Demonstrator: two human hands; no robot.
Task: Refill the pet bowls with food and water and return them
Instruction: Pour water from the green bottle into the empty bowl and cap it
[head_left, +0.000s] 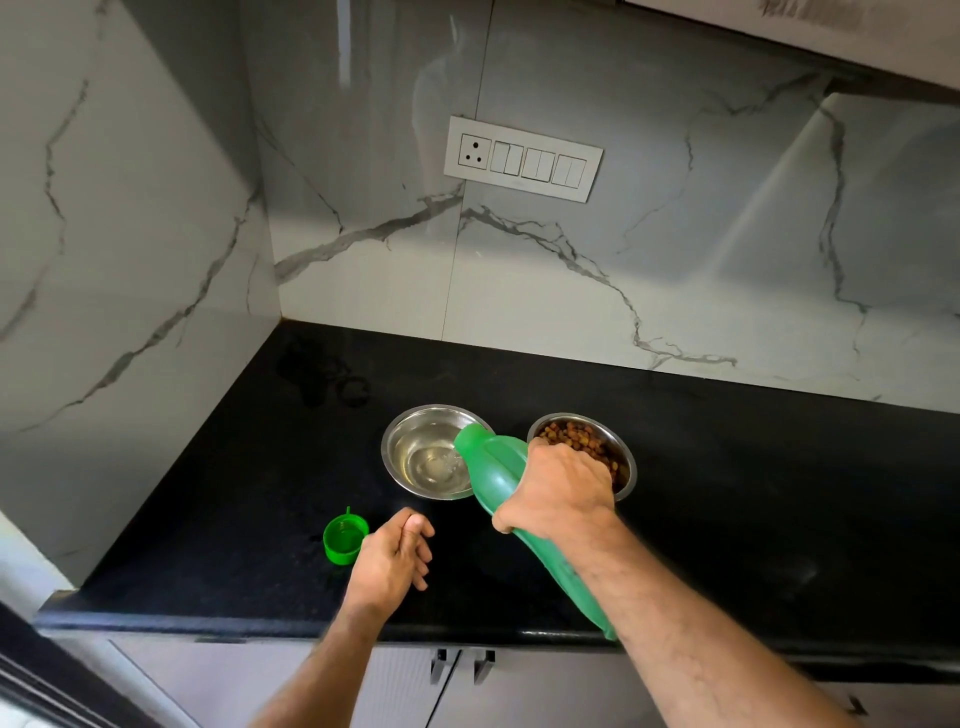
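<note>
Food bowl (582, 452) already filled, right hand (558, 491) fingers clamped on green bottle (498, 467) pouring into water bowl (415, 452), left hand (395, 558) fingers loosely curled, empty; cap (344, 540) off, returning both left.

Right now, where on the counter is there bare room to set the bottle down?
The counter is bare right of the food bowl, and behind both bowls up to the wall. It is crowded in front: cap, left hand, water bowl, and right hand tilting the bottle.
</note>
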